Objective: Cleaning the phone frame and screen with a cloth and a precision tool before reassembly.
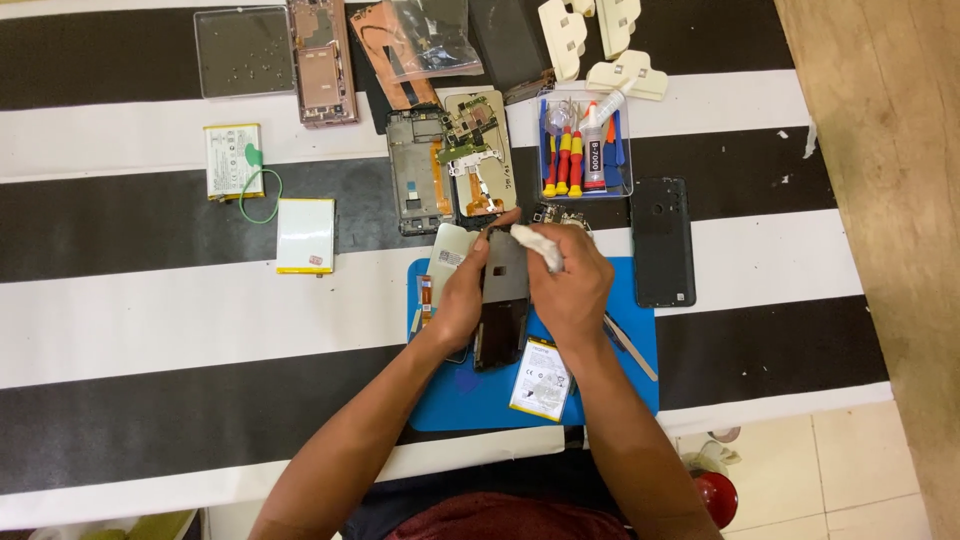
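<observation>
The left hand (462, 295) is clamped along the left edge of a dark phone frame (503, 300), holding it over a blue work mat (620, 290), while the right hand (572, 285) grips a small white cloth wad (537, 246) and presses it on the upper end of that frame; the two hands sit close together, one on either side of it. Just below the right hand, nearer the person, a white battery (541, 379) lies on the mat, and a thin metal tool (632, 348) pokes out from under the right wrist. To the right of the right hand a black phone back cover (661, 242) rests on the striped table. Just beyond the hands lie an opened phone chassis with orange flex cables (452, 165) and, beyond the right hand, a blue tray of red and yellow screwdrivers (583, 150) with a glue tube. Well to the left of the left hand are a white rectangular battery (305, 235) and another battery with a green wire (233, 160). Farthest off sit a clear plastic lid (244, 52), a pink phone body (322, 62) and cream plastic pieces (600, 45).
</observation>
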